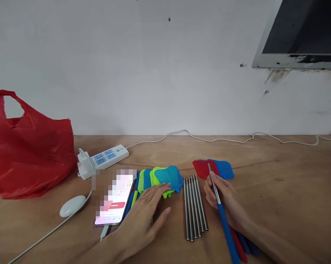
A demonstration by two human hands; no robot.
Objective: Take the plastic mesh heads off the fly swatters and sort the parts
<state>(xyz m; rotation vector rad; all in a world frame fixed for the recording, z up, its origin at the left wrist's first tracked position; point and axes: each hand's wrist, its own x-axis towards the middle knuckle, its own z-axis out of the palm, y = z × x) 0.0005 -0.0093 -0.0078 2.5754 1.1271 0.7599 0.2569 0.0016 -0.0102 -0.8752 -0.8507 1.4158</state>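
My right hand (223,196) is closed around a metal rod with a blue grip (223,223), which slants up toward the wall. Behind its tip lie a red swatter head (202,169) and a blue swatter head (225,169). Under the right wrist, red and blue handles (238,245) show in part. My left hand (143,216) lies open, its fingertips at a fanned stack of blue and yellow-green mesh swatter heads (151,178). Between the hands, several bare metal rods (194,209) rest side by side.
A lit phone (118,201), partly blurred, lies beside my left hand, with a charging cable (104,231) plugged in. Farther left are a white mouse-like object (72,206), a power strip (110,158) and a red plastic bag (30,154). A white cord (209,140) runs along the wall.
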